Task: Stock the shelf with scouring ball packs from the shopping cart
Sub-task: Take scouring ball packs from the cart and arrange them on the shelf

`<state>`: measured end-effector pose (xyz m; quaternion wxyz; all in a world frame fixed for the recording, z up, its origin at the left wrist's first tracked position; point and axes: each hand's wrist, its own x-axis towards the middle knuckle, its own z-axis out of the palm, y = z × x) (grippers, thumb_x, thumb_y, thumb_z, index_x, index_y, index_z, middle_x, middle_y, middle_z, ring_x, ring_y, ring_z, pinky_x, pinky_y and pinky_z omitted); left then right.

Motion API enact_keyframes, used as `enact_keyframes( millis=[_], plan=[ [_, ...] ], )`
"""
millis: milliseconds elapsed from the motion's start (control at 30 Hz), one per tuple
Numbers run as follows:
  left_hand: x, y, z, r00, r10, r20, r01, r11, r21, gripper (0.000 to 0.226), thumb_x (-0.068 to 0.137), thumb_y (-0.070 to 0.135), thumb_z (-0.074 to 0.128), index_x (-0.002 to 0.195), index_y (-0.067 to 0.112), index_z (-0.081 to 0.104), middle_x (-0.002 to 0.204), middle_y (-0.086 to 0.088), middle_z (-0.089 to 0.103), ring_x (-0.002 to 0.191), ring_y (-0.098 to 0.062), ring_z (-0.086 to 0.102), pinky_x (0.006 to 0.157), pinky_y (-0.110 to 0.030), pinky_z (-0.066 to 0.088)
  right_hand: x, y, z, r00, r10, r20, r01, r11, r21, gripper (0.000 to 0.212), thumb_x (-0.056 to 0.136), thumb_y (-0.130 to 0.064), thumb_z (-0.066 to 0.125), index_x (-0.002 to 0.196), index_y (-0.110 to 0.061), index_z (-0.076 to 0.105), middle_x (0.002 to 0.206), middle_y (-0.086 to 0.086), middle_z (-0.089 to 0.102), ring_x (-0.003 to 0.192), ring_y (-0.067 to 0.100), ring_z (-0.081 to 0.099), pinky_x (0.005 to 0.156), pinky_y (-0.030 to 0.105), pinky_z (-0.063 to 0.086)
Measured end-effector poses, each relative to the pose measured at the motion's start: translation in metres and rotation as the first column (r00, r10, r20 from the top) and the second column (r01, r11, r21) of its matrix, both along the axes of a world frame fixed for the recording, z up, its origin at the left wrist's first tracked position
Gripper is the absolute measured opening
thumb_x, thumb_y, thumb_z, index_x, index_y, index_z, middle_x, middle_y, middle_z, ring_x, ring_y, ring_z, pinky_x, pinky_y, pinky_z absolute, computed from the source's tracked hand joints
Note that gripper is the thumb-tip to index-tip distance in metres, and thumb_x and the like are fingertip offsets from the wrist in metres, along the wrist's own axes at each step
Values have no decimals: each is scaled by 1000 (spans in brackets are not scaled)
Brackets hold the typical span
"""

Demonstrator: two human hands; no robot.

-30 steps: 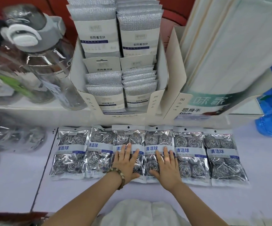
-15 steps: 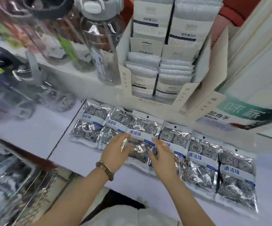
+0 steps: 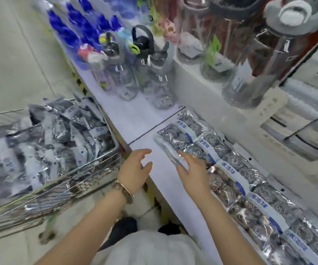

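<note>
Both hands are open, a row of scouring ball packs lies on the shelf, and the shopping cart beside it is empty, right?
Not quite. The head view shows the shopping cart piled with scouring ball packs, not empty. The left hand and right hand are open, and a row of packs lies on the shelf.

Your view is bright and evenly lit; glare flecks the foil scouring ball packs (image 3: 219, 148), motion blur smears the shopping cart (image 3: 68, 180) and bottles (image 3: 160, 83), edges bow.

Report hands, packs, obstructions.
Open, empty: left hand, right hand. On shelf, row of packs; more packs in cart. Nothing between hands and cart.
</note>
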<state>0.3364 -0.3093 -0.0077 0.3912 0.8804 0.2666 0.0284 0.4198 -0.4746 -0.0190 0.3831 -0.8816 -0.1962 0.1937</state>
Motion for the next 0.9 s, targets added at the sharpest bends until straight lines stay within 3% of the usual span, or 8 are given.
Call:
enact_keyframes(
  millis=[100,167,267,400,633,833,900],
  plan=[
    [-26,35,6,994,107,-13,-107,994,11,35,89,19,57,123,23,53,109,9,52,97,-6,51,84,-25,43,-10,43,5,996,91,11,-92,995,28,41,94,-21,53,135,-19,50,133,3,54,127,21,46,101,33,39],
    [-46,60,7,987,163,-4,-163,987,6,35,89,21,56,124,25,53,116,11,52,102,-5,51,88,-25,44,-20,75,7,987,157,24,-158,987,29,41,95,-20,52,136,-20,49,136,2,52,130,19,42,106,32,35],
    [-76,99,7,972,234,-11,-234,972,10,33,89,20,55,122,26,54,117,10,53,95,-1,48,80,-13,38,-39,126,10,968,248,48,-248,969,11,41,95,-20,52,136,-21,49,137,-1,51,129,17,42,103,27,32],
    [-123,151,5,932,359,-47,-358,933,24,35,89,25,55,124,27,53,122,8,55,102,-10,56,84,-27,46,-73,196,11,934,356,34,-355,934,-24,44,94,-23,52,138,-23,46,139,1,50,129,18,43,104,30,37],
    [-201,230,-8,858,511,-45,-511,859,25,33,89,25,55,122,26,53,119,4,55,104,-14,56,86,-32,48,-136,300,3,848,530,-4,-528,845,-82,46,96,-26,52,141,-22,42,145,1,44,136,17,34,106,28,30],
    [-252,272,-20,797,600,-70,-603,797,-20,37,89,22,55,125,24,52,127,3,52,112,-16,52,93,-33,44,-170,357,-4,784,620,-40,-618,772,-145,44,97,-25,50,140,-22,42,135,2,51,113,21,53,93,32,41],
    [-265,283,-27,771,629,-102,-634,773,-25,36,89,24,55,125,27,52,126,3,53,107,-14,54,89,-33,46,-174,369,-8,764,642,-64,-644,751,-149,44,97,-24,50,140,-22,43,138,1,49,118,20,51,96,33,41]
  ],
)
